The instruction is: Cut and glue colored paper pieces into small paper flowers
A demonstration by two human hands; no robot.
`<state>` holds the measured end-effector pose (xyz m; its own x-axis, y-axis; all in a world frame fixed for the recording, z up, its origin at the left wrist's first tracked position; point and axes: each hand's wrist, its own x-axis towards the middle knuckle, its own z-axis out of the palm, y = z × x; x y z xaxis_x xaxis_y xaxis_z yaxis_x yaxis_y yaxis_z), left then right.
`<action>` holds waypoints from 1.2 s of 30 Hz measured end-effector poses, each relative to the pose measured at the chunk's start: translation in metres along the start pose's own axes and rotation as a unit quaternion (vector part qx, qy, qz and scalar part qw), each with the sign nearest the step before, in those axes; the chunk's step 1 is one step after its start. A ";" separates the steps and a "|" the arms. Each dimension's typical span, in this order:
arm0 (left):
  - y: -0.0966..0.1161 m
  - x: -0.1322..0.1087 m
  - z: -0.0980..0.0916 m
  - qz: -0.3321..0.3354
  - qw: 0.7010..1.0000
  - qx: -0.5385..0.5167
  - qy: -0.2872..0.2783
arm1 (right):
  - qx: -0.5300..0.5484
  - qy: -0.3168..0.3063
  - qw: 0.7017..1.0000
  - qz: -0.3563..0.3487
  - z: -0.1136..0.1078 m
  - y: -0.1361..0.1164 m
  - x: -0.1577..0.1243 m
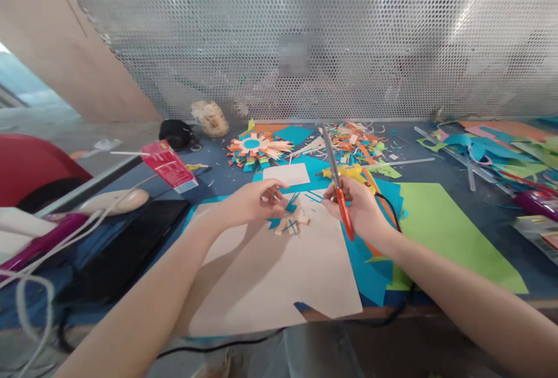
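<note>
My right hand is closed around a pair of scissors with orange handles, the metal blades pointing up and away from me. Over the large pale sheet of paper, my left hand hovers with curved, parted fingers and nothing visible in them. Close beside its fingertips lie small cut pieces of pale paper and thin blue paper strips. A small pale card lies just beyond both hands. Behind the scissors is a yellow glue gun, partly hidden.
Layered paper flowers and a heap of paper scraps lie at the back, before a perforated metal panel. Green paper lies right. At left are a black phone-like slab, a pink box and white cables.
</note>
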<state>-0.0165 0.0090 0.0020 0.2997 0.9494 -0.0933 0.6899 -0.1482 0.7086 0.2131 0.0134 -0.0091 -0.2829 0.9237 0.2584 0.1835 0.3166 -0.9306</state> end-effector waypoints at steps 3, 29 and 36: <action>0.000 -0.002 0.000 -0.007 0.998 -0.053 -0.031 | 0.011 0.008 1.000 0.005 0.001 0.003 0.001; 0.049 -0.020 -0.006 -0.003 0.980 -0.059 0.187 | 0.070 0.098 0.993 -0.012 -0.011 0.003 0.017; -0.005 -0.014 -0.020 -0.116 0.986 0.000 0.120 | 0.088 0.101 0.991 -0.010 -0.009 0.010 0.022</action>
<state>-0.0373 0.0024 0.0135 -0.0310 0.9959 -0.0849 0.7218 0.0811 0.6873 0.2177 0.0386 -0.0104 -0.0865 0.9473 0.3083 0.0066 0.3100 -0.9507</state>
